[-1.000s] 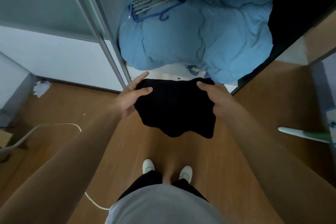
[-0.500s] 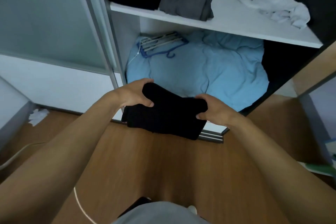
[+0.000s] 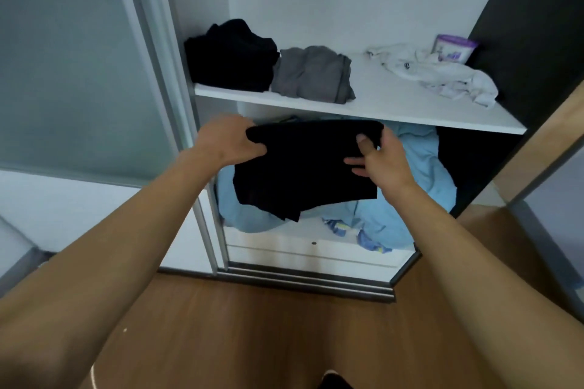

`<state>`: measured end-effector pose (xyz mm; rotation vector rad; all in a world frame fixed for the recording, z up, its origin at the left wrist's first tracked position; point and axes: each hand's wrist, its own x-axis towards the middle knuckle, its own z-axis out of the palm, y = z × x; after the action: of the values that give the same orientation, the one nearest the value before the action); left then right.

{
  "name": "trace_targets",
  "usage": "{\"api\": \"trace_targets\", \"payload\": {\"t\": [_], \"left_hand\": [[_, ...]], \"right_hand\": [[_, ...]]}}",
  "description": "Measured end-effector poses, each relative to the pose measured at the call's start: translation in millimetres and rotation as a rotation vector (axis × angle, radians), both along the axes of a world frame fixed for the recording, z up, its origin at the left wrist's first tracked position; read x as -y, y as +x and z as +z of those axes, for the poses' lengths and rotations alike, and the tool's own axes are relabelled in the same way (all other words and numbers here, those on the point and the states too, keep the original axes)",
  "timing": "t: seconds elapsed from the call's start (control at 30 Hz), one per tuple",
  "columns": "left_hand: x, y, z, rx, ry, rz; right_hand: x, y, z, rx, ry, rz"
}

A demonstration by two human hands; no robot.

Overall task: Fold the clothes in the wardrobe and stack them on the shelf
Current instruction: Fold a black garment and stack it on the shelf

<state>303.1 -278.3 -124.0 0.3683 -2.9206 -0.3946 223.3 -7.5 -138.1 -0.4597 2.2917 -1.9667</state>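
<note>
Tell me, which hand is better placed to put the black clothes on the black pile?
Probably the left hand. It and the right hand both grip the folded black garment, but the left is almost straight below the black pile at the left end of the shelf.

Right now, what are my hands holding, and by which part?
A folded black garment: the left hand grips its top left corner, and the right hand pinches its top right edge, thumb on top.

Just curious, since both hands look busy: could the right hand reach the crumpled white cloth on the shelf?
Probably not yet: the right hand grips the black garment. Nothing stands between it and the white cloth, so once freed it likely could.
</note>
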Motion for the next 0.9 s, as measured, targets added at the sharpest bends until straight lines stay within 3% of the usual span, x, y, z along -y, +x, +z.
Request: {"api": "trace_targets", "payload": {"t": [0.07,0.2,0.33,0.63,0.7,0.83,0.9], "left_hand": [[1.2,-17.7,15.1,-0.054,0.135,0.006],[1.2,-63.2,42.5,-0.286,0.703,0.003],[11.7,-120.1,64.8,-0.459,1.002,-0.043],[46.2,-254.1,97.9,-0.808,1.036,-0.074],[53.9,-275.7,87.5,-0.789,1.058,-0.073],[65.4,-301.4,35.2,-0.446,0.893,0.127],[68.4,-311.2,16.5,-0.318,0.787,0.192]], "right_hand": [[6.8,-18.4,13.6,-0.021,-0.092,-0.018],[23.5,-64.8,40.1,0.014,-0.373,-0.043],[38.6,-120.2,61.0,0.021,-0.58,-0.001],[68.5,-284.2,91.4,0.058,-0.895,0.196],[72.3,-320.0,76.4,0.095,-0.734,0.187],[66.5,-351.9,21.1,0.106,0.05,0.201],[71.5,-360.6,14.1,0.026,0.162,0.137]]}}
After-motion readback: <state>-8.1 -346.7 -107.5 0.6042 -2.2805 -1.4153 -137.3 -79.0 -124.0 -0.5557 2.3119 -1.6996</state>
